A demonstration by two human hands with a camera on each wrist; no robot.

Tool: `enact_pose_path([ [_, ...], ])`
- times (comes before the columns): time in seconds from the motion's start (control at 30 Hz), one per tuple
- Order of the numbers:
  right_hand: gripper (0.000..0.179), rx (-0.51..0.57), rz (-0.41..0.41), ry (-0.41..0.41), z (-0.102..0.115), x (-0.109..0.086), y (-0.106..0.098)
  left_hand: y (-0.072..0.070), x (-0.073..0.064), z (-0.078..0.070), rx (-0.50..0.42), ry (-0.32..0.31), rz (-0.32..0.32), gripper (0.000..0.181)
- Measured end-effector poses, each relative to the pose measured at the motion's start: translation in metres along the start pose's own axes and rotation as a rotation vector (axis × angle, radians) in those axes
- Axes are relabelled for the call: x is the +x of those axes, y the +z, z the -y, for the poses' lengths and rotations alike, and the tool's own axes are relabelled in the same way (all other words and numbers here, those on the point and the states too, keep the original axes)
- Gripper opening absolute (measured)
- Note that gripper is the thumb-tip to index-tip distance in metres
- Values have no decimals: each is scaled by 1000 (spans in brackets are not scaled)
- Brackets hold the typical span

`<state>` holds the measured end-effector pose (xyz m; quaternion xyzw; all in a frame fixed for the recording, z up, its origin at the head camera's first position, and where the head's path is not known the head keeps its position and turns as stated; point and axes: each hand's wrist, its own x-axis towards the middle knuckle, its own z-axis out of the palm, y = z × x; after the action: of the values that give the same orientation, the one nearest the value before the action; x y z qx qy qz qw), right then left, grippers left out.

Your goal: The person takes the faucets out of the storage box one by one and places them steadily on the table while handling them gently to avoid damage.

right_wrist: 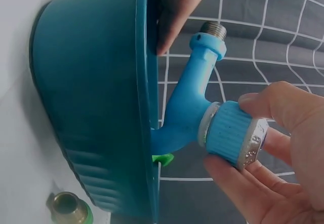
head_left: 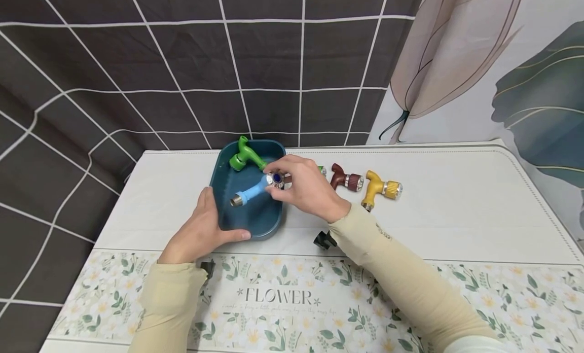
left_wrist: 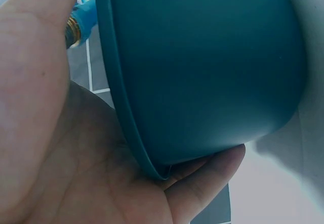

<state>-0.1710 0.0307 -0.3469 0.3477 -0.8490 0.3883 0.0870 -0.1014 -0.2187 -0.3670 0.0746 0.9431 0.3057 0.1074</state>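
Observation:
My right hand (head_left: 306, 184) pinches a light blue plastic tap (head_left: 253, 190) by its ribbed knob (right_wrist: 230, 135), with the thumb and fingers on opposite sides. It holds the tap over a dark blue plastic basin (head_left: 219, 173), threaded metal end pointing left in the head view. Inside the basin, a green tap (head_left: 248, 152) leans against the far end. My left hand (head_left: 201, 231) grips the basin's near left corner. Its fingers lie along the outer wall (left_wrist: 202, 82), and the thumb reaches over the near rim.
Right of the basin lie a maroon tap (head_left: 339, 176) and a yellow tap (head_left: 374, 185). Another green tap (head_left: 323, 169) is mostly hidden behind my right hand. A black piece (head_left: 325, 240) shows beside the right sleeve, another (head_left: 208, 268) beside the left. A tiled-pattern cloth (head_left: 264, 59) hangs behind the table.

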Motion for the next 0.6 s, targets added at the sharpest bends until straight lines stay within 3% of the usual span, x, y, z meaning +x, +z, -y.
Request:
enact_pose_path([
  [0.6,27,-11,-64,21,-8,-17,-20,0,0,0,4,-15,3,134],
])
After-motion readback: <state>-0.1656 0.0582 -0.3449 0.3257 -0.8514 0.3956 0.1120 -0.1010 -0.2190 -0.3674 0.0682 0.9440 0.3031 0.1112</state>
